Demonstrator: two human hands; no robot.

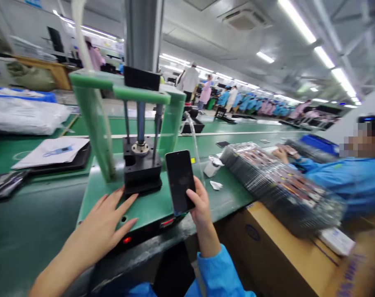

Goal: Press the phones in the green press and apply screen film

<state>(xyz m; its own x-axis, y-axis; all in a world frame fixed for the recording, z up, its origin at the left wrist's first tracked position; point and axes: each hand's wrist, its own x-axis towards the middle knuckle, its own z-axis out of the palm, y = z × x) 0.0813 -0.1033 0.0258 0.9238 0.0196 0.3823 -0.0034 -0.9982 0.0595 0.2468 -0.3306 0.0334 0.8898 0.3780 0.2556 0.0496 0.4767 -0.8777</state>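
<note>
My right hand (200, 204) grips a black-screened smartphone (180, 182) upright, its dark screen facing me. My left hand (102, 222) lies with its fingers spread and empty on or just above the green base plate (138, 210) of a bench press fixture (141, 165). That fixture has green acrylic side panels, a black block and a thick steel column. The phone is just right of the black block and not touching it. A red-lit control strip (147, 233) runs along the plate's front edge below my hands.
To the right, a co-worker's blue sleeve (339, 179) reaches over stacked plastic trays of components (280, 185). A cardboard box (277, 247) stands below the green workbench (29, 231). Papers on a black tray (51, 154) lie left. Workers in blue and pink line distant benches.
</note>
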